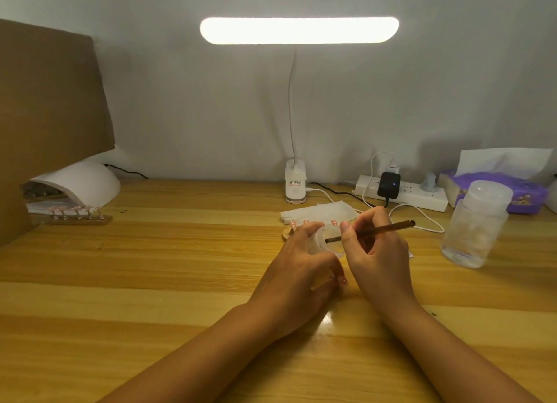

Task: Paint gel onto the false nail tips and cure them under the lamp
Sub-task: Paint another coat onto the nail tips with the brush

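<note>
We see the white domed curing lamp point(81, 185), its mouth open toward the front. Just in front of it, a row of pink nail tips point(77, 212) stands upright on a strip holder. Well to its right, more pink tips point(333, 221) sit on a wooden stand point(287, 236), partly hidden. There too, the left hand point(298, 261) holds a small clear gel jar point(327, 242) tilted, and the brown brush point(376, 230), gripped by the right hand point(376, 251), reaches its mouth.
</note>
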Demonstrator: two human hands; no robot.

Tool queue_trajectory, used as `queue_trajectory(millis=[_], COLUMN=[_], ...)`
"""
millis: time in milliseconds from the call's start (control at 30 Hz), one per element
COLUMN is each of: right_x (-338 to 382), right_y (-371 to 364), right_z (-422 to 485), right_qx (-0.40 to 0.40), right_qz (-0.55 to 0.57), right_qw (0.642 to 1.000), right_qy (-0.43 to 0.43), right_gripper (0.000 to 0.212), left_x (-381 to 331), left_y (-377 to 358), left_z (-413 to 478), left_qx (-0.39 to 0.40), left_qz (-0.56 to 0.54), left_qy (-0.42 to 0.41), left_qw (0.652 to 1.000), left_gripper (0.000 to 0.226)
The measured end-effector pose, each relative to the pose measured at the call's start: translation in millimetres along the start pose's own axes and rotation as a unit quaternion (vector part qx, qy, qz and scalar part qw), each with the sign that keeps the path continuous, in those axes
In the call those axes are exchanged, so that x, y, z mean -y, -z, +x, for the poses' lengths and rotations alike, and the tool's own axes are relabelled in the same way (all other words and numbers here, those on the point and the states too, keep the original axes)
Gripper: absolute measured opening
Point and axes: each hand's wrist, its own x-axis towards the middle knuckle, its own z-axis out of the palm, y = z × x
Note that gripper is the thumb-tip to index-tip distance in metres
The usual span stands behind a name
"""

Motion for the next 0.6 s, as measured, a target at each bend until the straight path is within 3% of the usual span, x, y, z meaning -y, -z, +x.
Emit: queue_trajectory(millis=[233,333,433,500,600], right_x=[-1.5,4.0,11.5,13.7,13.6], right_y=[-1.0,1.0,6.5,7.5,3.3], right_z=[-1.5,-1.2,-1.7,-4.4,-7.0], right_qx=[0.006,-0.031,-0.055,-0.022,0.017], right_qz=[-0.018,0.017,0.052,0.048,0.045], right_qw=[0.999,0.998,0.991,0.987,0.988], right_qy=[0.026,0.054,0.111,0.153,0.144], right_gripper=[0.014,0.014,0.01,0.006,0.007], left_x=[0.3,0.4,4.0,12.5,33.2], left_y=[-0.9,-0.7,2.3,9.0,25.5], left_z=[-0.2,0.0,2.4,5.7,8.1], left_qx=[-0.007,-0.035,-0.096,-0.138,-0.166], left_qz=[0.006,-0.011,-0.04,-0.044,-0.073], left_qy=[0.005,0.027,0.087,0.134,0.235], left_qw=[1.0,0.999,0.991,0.98,0.955], left_gripper=[0.014,0.012,0.011,0.011,0.01])
